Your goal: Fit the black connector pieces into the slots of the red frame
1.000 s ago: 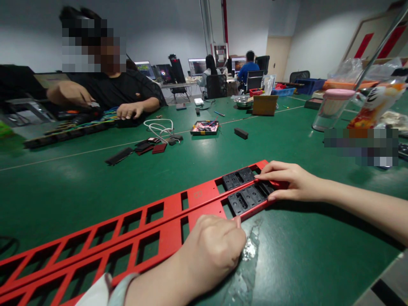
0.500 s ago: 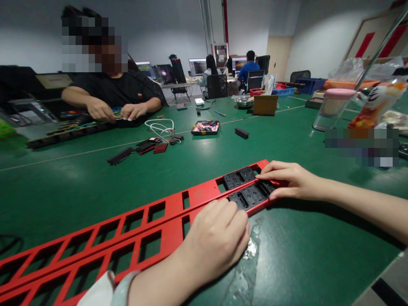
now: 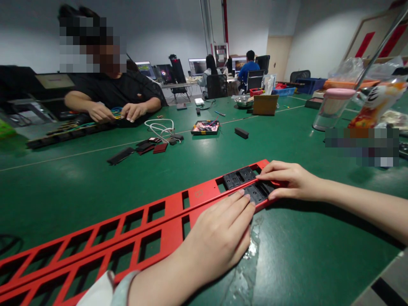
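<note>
A long red frame (image 3: pixel 174 204) with two rows of rectangular openings runs from the lower left to the middle right of the green table. Black plastic pieces sit in openings near its right end: some in the far row (image 3: pixel 239 177), others in the near row (image 3: pixel 256 193). My left hand (image 3: pixel 221 231) lies over the near row, its fingers stretched out on the black pieces and hiding part of them. At the frame's right end, my right hand (image 3: pixel 288 180) grips with thumb on the near side and fingers across the top.
Across the table (image 3: pixel 293 246) a co-worker's hands (image 3: pixel 132 112) handle coloured wires. Dark flat pieces (image 3: pixel 146 146), a white cable (image 3: pixel 159 127), a small tray of wires (image 3: pixel 205 127) and a black block (image 3: pixel 241 133) lie beyond the frame. A pink-lidded jar (image 3: pixel 333 110) stands at right.
My left hand's fingers have gone from curled to stretched out, reaching further right over the near row's black pieces. My right hand and the red frame have hardly moved.
</note>
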Tool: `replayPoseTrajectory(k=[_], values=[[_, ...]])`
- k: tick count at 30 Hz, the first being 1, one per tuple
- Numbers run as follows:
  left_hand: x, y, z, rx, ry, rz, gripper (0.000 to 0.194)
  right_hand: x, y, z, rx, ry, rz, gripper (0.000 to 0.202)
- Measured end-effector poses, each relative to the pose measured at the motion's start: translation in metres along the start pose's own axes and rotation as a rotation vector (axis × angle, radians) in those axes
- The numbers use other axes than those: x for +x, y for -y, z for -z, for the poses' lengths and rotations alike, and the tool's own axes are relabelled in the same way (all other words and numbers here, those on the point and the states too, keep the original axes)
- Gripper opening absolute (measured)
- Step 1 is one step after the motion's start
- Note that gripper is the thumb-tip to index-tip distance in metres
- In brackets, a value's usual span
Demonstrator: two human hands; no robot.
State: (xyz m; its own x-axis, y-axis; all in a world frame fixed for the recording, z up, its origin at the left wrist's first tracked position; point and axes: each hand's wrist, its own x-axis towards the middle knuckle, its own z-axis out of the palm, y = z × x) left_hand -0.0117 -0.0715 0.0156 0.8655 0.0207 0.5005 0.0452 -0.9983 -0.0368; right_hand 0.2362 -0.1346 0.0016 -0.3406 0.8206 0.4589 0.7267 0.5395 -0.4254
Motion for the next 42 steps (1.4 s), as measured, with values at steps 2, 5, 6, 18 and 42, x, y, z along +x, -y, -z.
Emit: replayPoseTrajectory(k=[2,5,6,18,42], values=[[-0.0003,-0.0004,-0.0004,0.005,0.003,0.004,0.030,0.0000,0.0002,0.0000,-0.003,-0.001,-0.002,0.043],[-0.0001,-0.0007,-0.0008,0.013,0.008,0.005,0.028,-0.0001,0.0004,-0.0001,0.001,0.000,-0.006,0.043],[0.0000,-0.0007,-0.0009,0.014,0.010,0.005,0.028,-0.0001,0.0004,0.0000,0.003,0.001,-0.009,0.042],[-0.0005,0.0009,-0.0013,-0.001,0.037,0.001,0.030,0.0014,0.0004,0.0011,0.075,-0.011,-0.106,0.044],[0.0011,0.0004,-0.0001,-0.005,0.029,0.023,0.030,0.0015,0.0045,0.0031,0.024,0.049,-0.106,0.043]])
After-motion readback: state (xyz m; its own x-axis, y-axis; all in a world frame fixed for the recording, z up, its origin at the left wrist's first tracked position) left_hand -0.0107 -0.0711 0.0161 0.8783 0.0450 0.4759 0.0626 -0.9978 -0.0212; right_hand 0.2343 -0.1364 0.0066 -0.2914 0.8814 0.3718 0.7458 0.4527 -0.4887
